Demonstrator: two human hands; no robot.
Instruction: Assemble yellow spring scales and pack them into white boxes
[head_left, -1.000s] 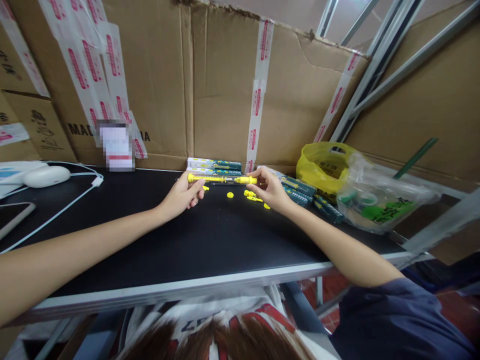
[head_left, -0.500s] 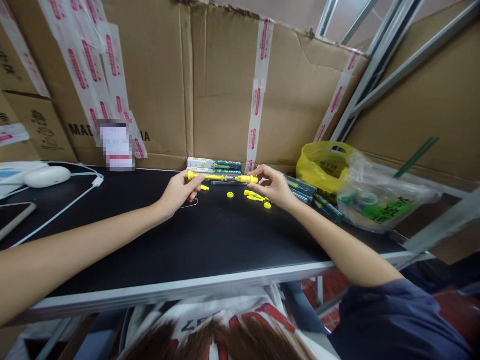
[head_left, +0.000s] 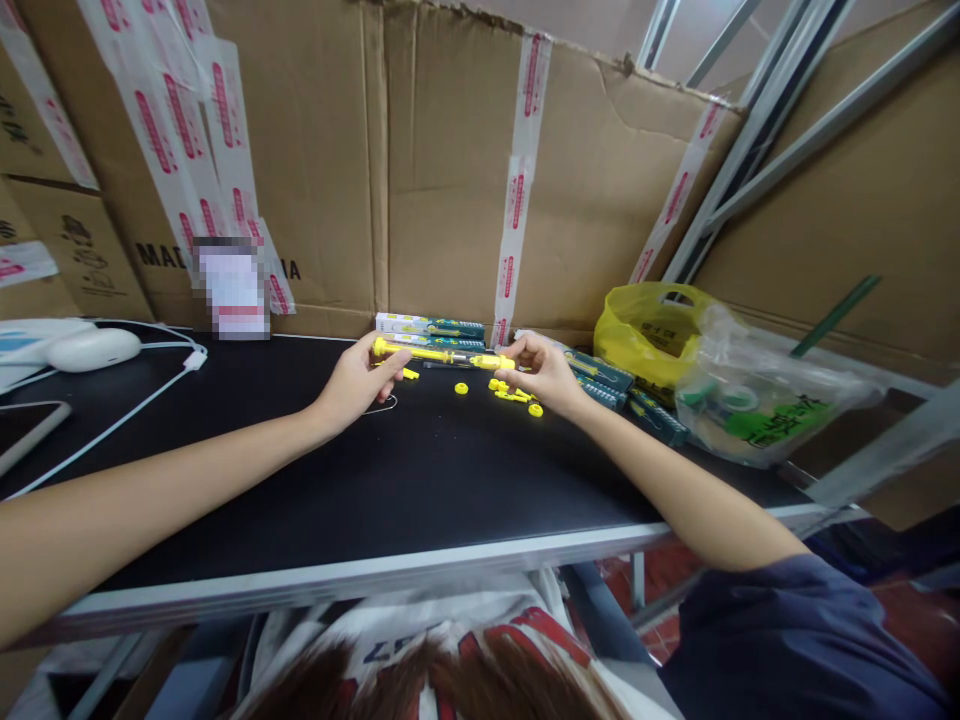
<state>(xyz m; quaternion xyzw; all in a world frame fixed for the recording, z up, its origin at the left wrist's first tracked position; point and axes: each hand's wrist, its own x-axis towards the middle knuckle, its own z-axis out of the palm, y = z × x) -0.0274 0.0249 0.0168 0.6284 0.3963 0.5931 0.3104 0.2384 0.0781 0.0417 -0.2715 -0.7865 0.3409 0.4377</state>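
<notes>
Both hands hold a long yellow pen-like tool (head_left: 442, 355) level above the black table (head_left: 360, 480), near its far edge. My left hand (head_left: 356, 382) pinches the tool's left end between thumb and fingers. My right hand (head_left: 541, 372) grips the thicker right end with fingers closed. Small yellow parts (head_left: 514, 395) lie on the table just under the right hand, with one yellow disc (head_left: 460, 388) and a short yellow piece (head_left: 409, 374) below the tool. A thin wire loop (head_left: 384, 404) lies by the left hand.
Boxed packs (head_left: 429, 327) lie against the cardboard wall (head_left: 450, 180); more teal packs (head_left: 626, 390) sit right. A yellow bag (head_left: 649, 335) and a clear plastic bag (head_left: 757, 400) fill the right corner. A white device (head_left: 94, 349), its cable (head_left: 135, 405) and a tablet edge (head_left: 26, 435) lie left.
The tool, held in both hands, has tilted slightly, its right end lower. The left hand's fingers have shifted along the left end. The wire loop now shows by the left hand.
</notes>
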